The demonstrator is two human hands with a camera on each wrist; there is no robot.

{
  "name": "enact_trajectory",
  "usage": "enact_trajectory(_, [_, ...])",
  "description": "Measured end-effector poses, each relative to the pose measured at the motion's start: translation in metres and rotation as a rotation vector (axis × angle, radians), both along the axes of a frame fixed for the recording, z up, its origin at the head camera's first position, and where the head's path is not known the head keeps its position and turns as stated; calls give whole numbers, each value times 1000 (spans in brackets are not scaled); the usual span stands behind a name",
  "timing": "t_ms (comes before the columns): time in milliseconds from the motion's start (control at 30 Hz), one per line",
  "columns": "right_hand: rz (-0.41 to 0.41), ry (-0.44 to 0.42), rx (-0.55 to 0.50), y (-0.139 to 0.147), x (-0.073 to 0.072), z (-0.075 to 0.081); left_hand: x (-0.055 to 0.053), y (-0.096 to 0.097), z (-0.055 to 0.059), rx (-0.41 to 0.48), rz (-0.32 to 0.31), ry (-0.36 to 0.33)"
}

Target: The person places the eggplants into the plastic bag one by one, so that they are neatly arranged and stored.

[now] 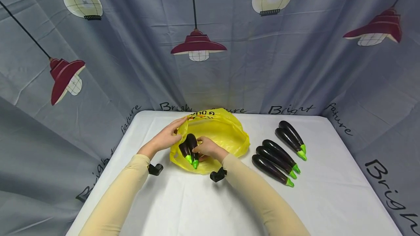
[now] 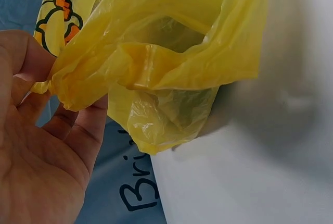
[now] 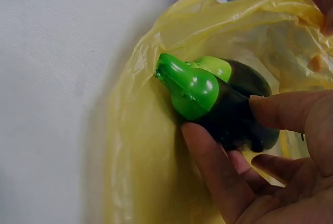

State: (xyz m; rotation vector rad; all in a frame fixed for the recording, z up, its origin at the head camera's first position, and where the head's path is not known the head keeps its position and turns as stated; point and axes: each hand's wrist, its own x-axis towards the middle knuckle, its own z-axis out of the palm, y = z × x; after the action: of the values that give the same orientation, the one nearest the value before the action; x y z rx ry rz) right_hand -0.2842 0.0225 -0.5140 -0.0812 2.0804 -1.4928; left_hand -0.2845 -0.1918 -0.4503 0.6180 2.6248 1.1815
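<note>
In the right grip [image 1: 211, 149], an eggplant [image 1: 191, 142]

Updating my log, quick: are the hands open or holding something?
Left hand: pinching the edge of the yellow bag.
Right hand: holding an eggplant.

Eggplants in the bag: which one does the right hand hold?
In the yellow bag, the head view's right eggplant: the right hand grips it; its neighbour lies farther left.

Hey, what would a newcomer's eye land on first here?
Probably the bright yellow bag on the white table, its rim held by the left hand. Inside it, the right hand grips a glossy dark eggplant beside another. Five more eggplants lie right of the bag.
</note>
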Motion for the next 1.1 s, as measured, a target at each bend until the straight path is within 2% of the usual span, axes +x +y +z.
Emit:
enact_trajectory(300, [-39, 19, 36, -3, 5, -1, 1, -1, 0, -17, -12, 5])
enact_trajectory(533, [-25, 28, 42, 0, 8, 0, 2, -1, -1, -17, -14, 0])
enact_trajectory(700, [6, 56, 31, 7, 9, 3, 4, -3, 0, -22, -9, 6])
enact_trajectory(833, [47, 116, 80, 14, 11, 7, 5, -3, 2, -21, -13, 8])
enact_trajectory(967, [103, 188, 142, 23, 16, 15, 6, -3, 2, -21, -9, 4])
enact_trajectory(1100, [146, 226, 146, 33, 24, 28, 6, -3, 1, -25, 0, -2])
